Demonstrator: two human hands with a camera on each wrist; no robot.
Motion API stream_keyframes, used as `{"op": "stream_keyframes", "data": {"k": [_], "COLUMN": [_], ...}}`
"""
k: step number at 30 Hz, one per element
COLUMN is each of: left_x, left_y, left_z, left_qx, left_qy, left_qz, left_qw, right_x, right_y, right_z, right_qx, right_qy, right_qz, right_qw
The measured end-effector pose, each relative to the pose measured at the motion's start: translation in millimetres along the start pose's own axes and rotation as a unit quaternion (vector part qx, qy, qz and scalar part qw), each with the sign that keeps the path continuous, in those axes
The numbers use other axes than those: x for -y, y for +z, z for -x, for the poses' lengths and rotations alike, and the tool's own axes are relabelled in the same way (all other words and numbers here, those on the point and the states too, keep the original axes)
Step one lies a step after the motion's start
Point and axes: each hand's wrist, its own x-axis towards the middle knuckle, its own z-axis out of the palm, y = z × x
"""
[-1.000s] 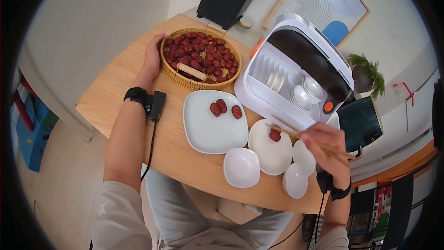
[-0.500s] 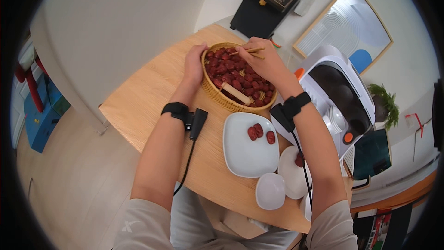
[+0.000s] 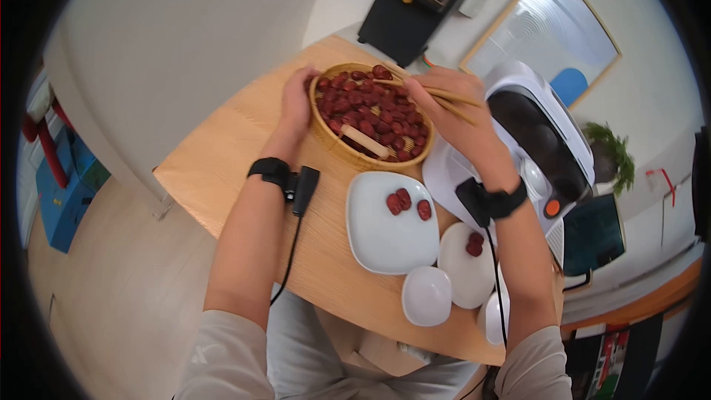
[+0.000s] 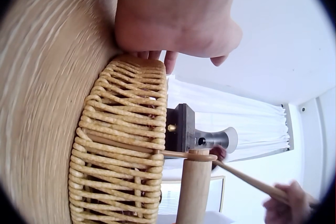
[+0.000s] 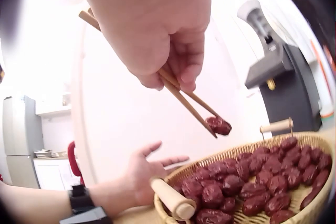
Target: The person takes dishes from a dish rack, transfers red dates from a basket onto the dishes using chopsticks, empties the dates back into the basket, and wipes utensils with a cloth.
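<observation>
My right hand [image 3: 461, 115] grips a pair of wooden chopsticks [image 5: 185, 103]. Their tips pinch a red date [image 5: 218, 126], held up over the far rim of the wicker basket [image 3: 337, 151]. Many wrinkled dates [image 3: 363, 107] fill this basket, which has wooden handles. At its left side, my left hand [image 3: 296, 104] touches the wall, thumb and finger extended in the right wrist view. A white square plate [image 3: 381, 241] in front of the basket bears three dates. On the white round plate [image 3: 466, 281] beside it lie two dates, close together.
A small white bowl [image 3: 426, 296] stands near the table's front edge, and another [image 3: 491, 320] lies partly behind the right arm's cable. To the right stands a white dish box [image 3: 452, 178] with a dark lid. A black machine [image 3: 404, 18] is at the back.
My right hand has gone from the round plate to the basket with the chopsticks, and a date has been lifted from the pile. My left hand stays at the basket; the head view has shifted.
</observation>
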Motion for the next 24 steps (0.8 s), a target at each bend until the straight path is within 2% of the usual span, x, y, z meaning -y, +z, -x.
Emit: {"op": "stream_keyframes", "data": {"k": [2,5,7,10,11,13,14,15,16,18,19,21,22,24], "left_x": [-4,-9,-8,5,12,1,-7,-6,-9,-12,-15,-13,-12,-16], "left_y": [2,4,-3,-43,-53,-51,-53,-47,-49,-46,-45,-38,-32,-16], "left_z": [2,5,0,-27,-34,-21,-37,-25,-35,-31,-33,-29,-25,-13], "left_qx": [-0.002,0.009,0.019,0.059,0.077,0.121,0.065,0.115,0.126,0.151,0.174,0.15,0.132,0.097], "left_qy": [-0.01,-0.014,-0.025,0.035,0.057,0.049,-0.076,-0.047,-0.079,-0.082,-0.074,-0.081,-0.069,-0.093], "left_qz": [-0.002,0.005,-0.002,-0.084,-0.098,-0.128,-0.045,-0.087,-0.103,-0.128,-0.147,-0.135,-0.135,-0.126], "left_qw": [1.0,1.0,1.0,0.994,0.991,0.983,0.994,0.988,0.984,0.977,0.971,0.976,0.98,0.983], "right_x": [35,69,85,107,110,113,110,107,109,113,115,118,116,110], "right_y": [-46,-115,-148,-171,-177,-179,-179,-178,-177,-177,-179,-183,-181,-180], "right_z": [30,88,136,197,214,247,264,277,283,291,291,299,302,296], "right_qx": [0.003,0.078,0.104,0.126,0.107,0.126,0.141,0.161,0.125,0.071,0.074,0.064,0.066,0.049], "right_qy": [0.032,0.093,0.194,0.255,0.278,0.25,0.24,0.23,0.23,0.242,0.264,0.278,0.266,0.227], "right_qz": [0.009,0.036,-0.005,-0.022,-0.009,-0.09,-0.076,-0.065,-0.06,-0.047,-0.078,-0.108,-0.081,-0.067], "right_qw": [0.999,0.992,0.975,0.958,0.955,0.956,0.957,0.958,0.963,0.967,0.959,0.952,0.958,0.97]}}
